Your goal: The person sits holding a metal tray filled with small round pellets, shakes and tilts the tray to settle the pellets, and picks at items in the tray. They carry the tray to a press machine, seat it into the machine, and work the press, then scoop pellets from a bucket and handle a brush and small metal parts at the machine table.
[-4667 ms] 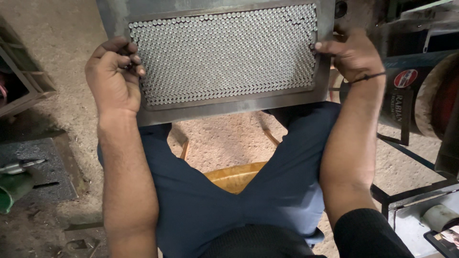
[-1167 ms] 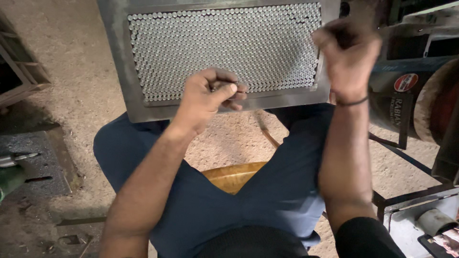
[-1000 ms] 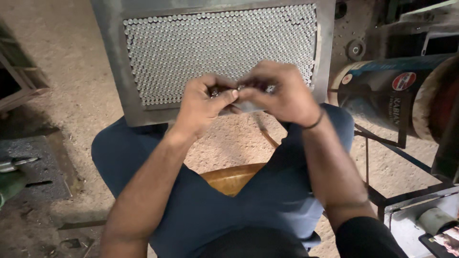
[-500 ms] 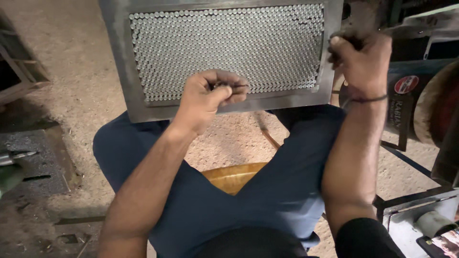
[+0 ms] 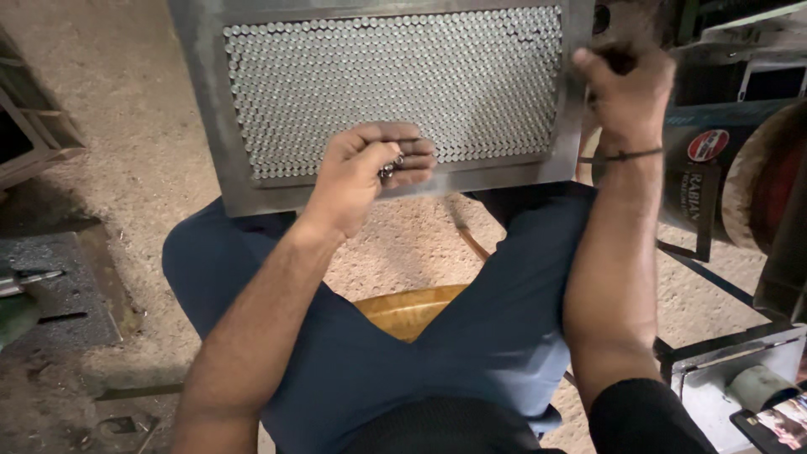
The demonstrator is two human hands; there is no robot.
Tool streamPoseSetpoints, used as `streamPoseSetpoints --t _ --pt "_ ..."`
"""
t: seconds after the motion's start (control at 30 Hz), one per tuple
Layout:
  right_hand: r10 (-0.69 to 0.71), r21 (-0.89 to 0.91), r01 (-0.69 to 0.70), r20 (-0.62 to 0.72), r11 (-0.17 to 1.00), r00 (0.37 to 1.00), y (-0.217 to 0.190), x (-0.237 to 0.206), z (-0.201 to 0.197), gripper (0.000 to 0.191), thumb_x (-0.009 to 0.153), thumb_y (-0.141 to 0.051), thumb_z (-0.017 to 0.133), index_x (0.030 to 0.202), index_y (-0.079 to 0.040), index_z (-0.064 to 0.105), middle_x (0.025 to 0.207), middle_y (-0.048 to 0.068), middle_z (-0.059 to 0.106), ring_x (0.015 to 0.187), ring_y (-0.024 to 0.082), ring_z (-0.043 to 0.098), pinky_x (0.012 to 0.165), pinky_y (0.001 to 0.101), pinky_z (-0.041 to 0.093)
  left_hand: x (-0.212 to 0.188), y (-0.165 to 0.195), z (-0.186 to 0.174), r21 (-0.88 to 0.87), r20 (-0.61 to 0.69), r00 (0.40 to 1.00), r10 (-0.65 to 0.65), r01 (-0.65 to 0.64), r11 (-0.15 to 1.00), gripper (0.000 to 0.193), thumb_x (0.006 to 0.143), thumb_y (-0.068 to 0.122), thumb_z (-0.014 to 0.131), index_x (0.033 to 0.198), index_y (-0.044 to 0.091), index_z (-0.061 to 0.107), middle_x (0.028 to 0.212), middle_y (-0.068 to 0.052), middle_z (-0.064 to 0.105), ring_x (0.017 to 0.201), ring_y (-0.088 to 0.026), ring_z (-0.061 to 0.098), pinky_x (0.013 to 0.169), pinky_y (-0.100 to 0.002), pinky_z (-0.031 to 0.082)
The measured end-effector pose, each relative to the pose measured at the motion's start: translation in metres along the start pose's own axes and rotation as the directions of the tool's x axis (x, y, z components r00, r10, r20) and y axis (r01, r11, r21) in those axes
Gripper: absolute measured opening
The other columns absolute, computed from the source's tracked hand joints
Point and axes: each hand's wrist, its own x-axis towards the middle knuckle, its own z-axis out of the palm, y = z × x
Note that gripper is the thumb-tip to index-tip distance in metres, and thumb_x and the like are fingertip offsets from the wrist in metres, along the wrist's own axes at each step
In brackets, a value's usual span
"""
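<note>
Pins (image 5: 388, 168), small and metal, sit pinched in the left hand (image 5: 370, 172), its fingers curled closed around them over the lower edge of a steel tray (image 5: 206, 109). That tray rests on the person's knees and is packed with rows of round pin ends (image 5: 395, 80). The right hand (image 5: 626, 92) is closed at the tray's upper right corner; what it grips cannot be told. A yellow stool (image 5: 408, 307) shows between blue trousers (image 5: 504, 319).

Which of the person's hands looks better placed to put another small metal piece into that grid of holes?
Probably the left hand: it holds small shiny metal pieces just above the grey perforated metal tray, while the right hand grips its edge.
</note>
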Motion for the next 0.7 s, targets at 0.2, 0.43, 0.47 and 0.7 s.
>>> streamPoseSetpoints --t 0.2,0.43,0.47,0.7 --pt "-0.355 0.123 0.333 0.275 0.935 0.893 -0.063 -0.033 0.041 0.010 0.103 -0.004 0.077 0.111 0.000 0.072 0.104 0.007 0.076 0.089 0.013 0.074 0.078 0.0279 0.062 0.000 0.003 -0.002 -0.013 0.035 0.998 -0.052 0.052 0.999 0.028 0.103 0.004 0.048 0.125 -0.008 0.060 0.114 -0.022 0.072 0.099 -0.028 0.075 0.089 -0.039 0.066" --pt "-0.394 0.037 0.446 0.536 0.894 0.747 -0.117 -0.068 0.098 0.023 0.088 -0.008 0.082 0.110 -0.004 0.078 0.098 0.009 0.068 0.079 0.016 0.066 0.063 0.0285 0.055 0.013 -0.013 -0.006 -0.143 0.169 0.984 -0.059 0.084 0.986 0.034 0.110 0.011 0.043 0.122 -0.015 0.060 0.112 -0.022 0.071 0.099 -0.030 0.074 0.092 -0.041 0.067" --pt "-0.437 0.024 0.498 0.519 0.867 0.735 -0.119 -0.069 0.099 0.022 0.088 -0.007 0.082 0.110 -0.003 0.078 0.097 0.009 0.068 0.080 0.017 0.066 0.065 0.0294 0.056 0.014 -0.015 -0.008 -0.182 0.184 0.981 -0.052 0.086 0.979 0.034 0.112 0.012 0.043 0.122 -0.016 0.059 0.112 -0.023 0.071 0.100 -0.030 0.073 0.093 -0.042 0.067" --pt "-0.496 -0.001 0.565 0.478 0.825 0.725 -0.094 -0.065 0.091 0.013 0.087 -0.004 0.078 0.099 -0.001 0.076 0.097 0.010 0.067 0.080 0.018 0.068 0.065 0.0313 0.058 0.014 -0.018 -0.006 -0.128 0.204 0.978 -0.043 0.071 0.989 0.038 0.110 0.013 0.045 0.134 -0.015 0.057 0.114 -0.022 0.069 0.103 -0.028 0.071 0.094 -0.040 0.064"
